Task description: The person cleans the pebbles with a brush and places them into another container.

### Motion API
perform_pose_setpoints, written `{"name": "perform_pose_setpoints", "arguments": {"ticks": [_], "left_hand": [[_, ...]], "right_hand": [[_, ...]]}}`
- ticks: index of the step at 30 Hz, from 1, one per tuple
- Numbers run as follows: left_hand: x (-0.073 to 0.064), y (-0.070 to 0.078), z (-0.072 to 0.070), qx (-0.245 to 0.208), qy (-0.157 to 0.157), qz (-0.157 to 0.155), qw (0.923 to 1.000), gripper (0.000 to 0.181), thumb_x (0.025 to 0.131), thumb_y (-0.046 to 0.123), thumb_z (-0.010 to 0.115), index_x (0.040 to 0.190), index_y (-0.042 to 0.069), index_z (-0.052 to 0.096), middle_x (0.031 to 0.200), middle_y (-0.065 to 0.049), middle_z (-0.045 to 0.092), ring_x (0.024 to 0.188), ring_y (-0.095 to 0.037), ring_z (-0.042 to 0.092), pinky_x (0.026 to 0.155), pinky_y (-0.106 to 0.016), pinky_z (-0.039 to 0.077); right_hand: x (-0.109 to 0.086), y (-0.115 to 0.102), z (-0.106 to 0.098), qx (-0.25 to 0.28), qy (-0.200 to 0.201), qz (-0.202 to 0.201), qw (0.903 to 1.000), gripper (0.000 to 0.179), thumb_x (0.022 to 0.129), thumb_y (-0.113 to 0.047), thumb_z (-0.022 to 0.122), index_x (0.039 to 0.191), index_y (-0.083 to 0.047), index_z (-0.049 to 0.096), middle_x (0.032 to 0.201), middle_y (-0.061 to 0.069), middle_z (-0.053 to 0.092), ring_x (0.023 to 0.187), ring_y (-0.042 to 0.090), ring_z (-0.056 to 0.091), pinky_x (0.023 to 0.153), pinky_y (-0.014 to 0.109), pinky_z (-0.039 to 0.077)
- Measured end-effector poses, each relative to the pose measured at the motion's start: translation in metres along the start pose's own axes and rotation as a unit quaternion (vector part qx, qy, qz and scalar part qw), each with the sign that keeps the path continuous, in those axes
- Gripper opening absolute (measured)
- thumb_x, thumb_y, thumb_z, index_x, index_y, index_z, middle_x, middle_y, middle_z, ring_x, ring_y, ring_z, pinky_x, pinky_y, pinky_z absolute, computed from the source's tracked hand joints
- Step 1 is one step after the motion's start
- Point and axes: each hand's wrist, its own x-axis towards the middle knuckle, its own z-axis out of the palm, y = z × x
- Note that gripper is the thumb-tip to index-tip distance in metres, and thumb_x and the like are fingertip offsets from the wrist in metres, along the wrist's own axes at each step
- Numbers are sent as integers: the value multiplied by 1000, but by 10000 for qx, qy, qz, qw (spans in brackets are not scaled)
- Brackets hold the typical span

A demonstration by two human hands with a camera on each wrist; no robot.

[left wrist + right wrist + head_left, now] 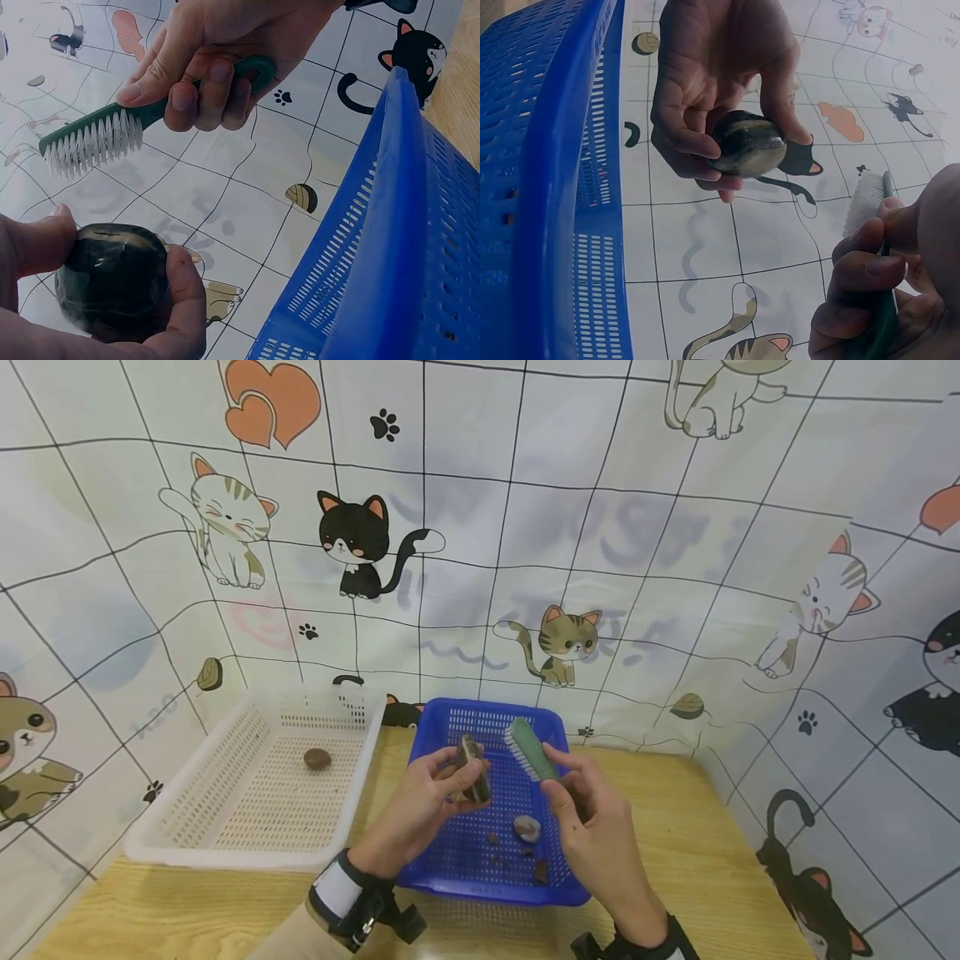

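Note:
In the head view my left hand (424,800) grips a dark, glossy stone (477,768) with lighter bands between thumb and fingers, above the blue basket. The left wrist view shows the stone's smooth, shiny face (112,281). My right hand (596,827) holds a green scrubbing brush (534,747) by its handle, white bristles towards the stone. A gap separates bristles and stone. Beneath the hands, the blue basket (442,889) holds a pale and brown stone (527,828) and several small brown pieces.
To the left stands a white perforated basket (240,858) with one brown stone (317,759) in it. Both baskets rest on a wooden table (660,810). A wall covering (465,527) printed with cats and grid lines rises behind and at both sides.

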Motion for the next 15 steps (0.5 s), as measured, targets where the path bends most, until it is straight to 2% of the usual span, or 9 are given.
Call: {"name": "perform_pose_setpoints", "arguments": {"ticks": [2,4,8,11,15], "left_hand": [[1,-1,1,66,52,27,10000,63,121,20,66,172,-7,42,180,-26,47,154,-35,56,120,-50,67],[1,-2,2,119,142,49,9998,61,120,19,68,170,-7,44,174,-25,49,149,-35,57,117,-48,69],[3,-4,2,188,404,29,9990,54,117,17,73,159,-6,48,142,-17,66,120,-23,71,103,-37,73],[5,-6,1,237,520,17,9984,51,114,15,76,152,-5,48,124,-10,70,101,-16,74,97,-32,72],[4,-6,-1,281,517,45,9983,54,112,13,79,151,-6,47,127,-14,73,103,-15,77,100,-32,73]], "right_hand": [[0,0,0,2,-10,-36,10000,48,114,3,69,159,-14,68,78,-10,59,60,-4,44,50,21,45],[0,0,0,-6,-26,-63,10000,48,114,3,69,159,-14,68,77,-10,59,60,-4,43,50,21,45],[0,1,0,-33,-54,-27,10000,47,115,2,69,159,-14,68,76,-7,59,60,-4,44,50,21,45],[-1,1,1,-49,-71,24,10000,46,115,2,69,158,-14,68,77,-6,60,60,-3,45,50,21,46],[0,0,1,-61,-103,67,9999,45,115,1,68,158,-14,68,77,-8,60,61,-3,45,50,22,46]]}}
